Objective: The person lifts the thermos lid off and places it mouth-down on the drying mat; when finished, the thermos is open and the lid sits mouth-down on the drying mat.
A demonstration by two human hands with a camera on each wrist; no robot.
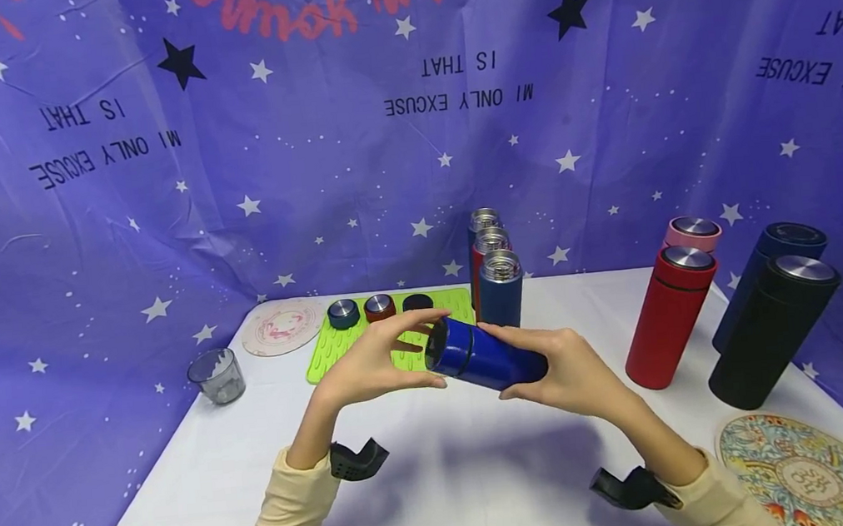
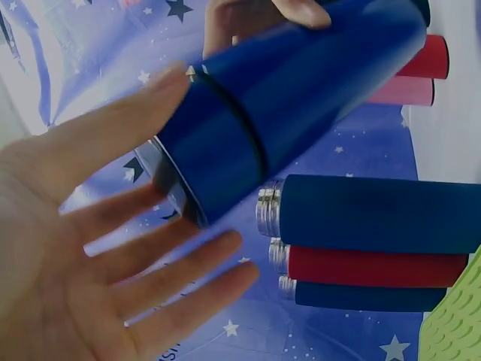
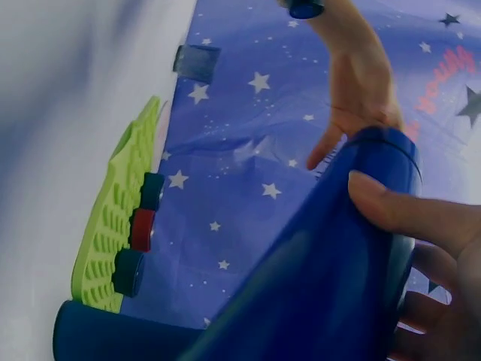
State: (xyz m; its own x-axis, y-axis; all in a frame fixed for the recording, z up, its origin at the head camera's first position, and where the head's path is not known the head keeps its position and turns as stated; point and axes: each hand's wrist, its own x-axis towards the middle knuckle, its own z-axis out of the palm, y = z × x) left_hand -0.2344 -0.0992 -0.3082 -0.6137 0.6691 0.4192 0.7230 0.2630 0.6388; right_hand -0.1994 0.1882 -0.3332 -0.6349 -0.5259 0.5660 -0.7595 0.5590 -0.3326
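A glossy blue vacuum flask (image 1: 486, 356), its lid on, is held tilted above the table, lid end toward the left. My right hand (image 1: 570, 371) grips its lower body, thumb along the side in the right wrist view. Around the lid end, my left hand (image 1: 373, 359) has its thumb and fingers spread and mostly straight. In the left wrist view the thumb (image 2: 161, 98) lies at the lid's edge; whether it presses there I cannot tell. Beyond the flask stand three uncapped flasks, the nearest one blue (image 1: 502, 299).
Three lids, blue (image 1: 343, 314), red (image 1: 379, 307) and dark (image 1: 417, 302), sit on a green mat (image 1: 328, 356). A glass (image 1: 219, 381) stands left. Capped red (image 1: 668, 325), black (image 1: 767, 341), blue and pink flasks stand right, behind a patterned round mat (image 1: 808, 471).
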